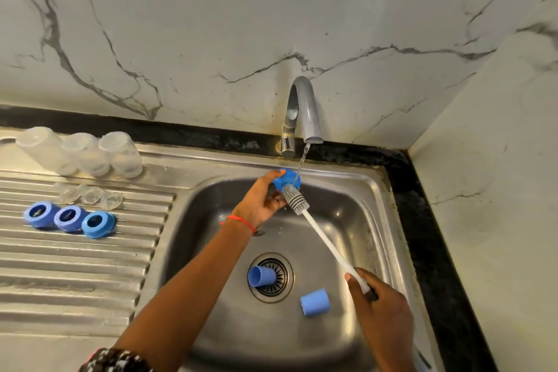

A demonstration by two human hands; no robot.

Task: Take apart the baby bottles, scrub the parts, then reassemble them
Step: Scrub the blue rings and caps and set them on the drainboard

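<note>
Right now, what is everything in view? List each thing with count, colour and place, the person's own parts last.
bottles: 3, clear, upside down at the back of the drainboard.
nipples: 3, clear, in front of the bottles.
rings: 3, blue, in a row on the drainboard ribs.
caps: 3, blue; one on the drain, one lying on the sink floor to its right, one held under the tap.
brush: 1, white handle with grey bristles, its head against the held cap.
tap: 1, grey metal, running, behind the sink.
sink: 1, steel, with a ribbed drainboard on the left.
wall: white marble with dark veins.
hands: left hand holds the cap; right hand grips the brush handle.
</note>
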